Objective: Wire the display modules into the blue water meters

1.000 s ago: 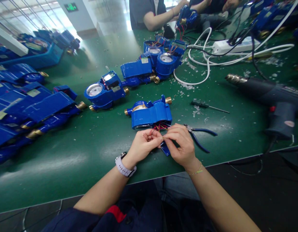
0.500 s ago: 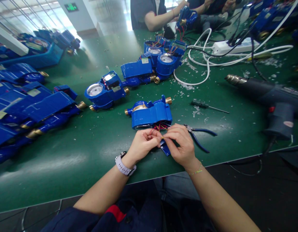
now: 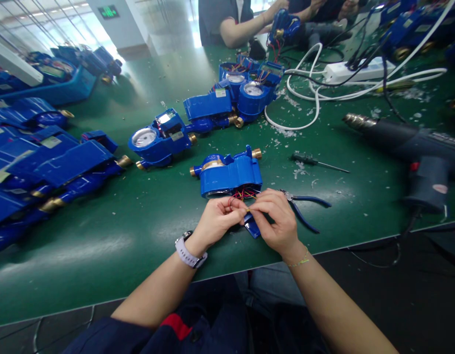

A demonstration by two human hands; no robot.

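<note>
A blue water meter [image 3: 231, 176] with brass ends lies on its side in front of me, its red and yellow wires [image 3: 245, 192] coming out toward my hands. My left hand [image 3: 222, 216] pinches the wires between thumb and fingers. Close against it, my right hand [image 3: 275, 219] is closed in a pinch on a small yellow wire end [image 3: 248, 210]. Below the fingertips, a blue plastic piece [image 3: 252, 228] rests on the table, partly hidden by the hands. Pliers [image 3: 304, 206] with blue handles lie just right of my right hand.
A screwdriver [image 3: 316, 161] and a heat gun [image 3: 415, 152] lie to the right. Several blue meters [image 3: 159, 137] stand behind, more are piled at left [image 3: 54, 162]. A power strip [image 3: 360, 70] with white cable sits at the back, near a co-worker's arm [image 3: 245, 29].
</note>
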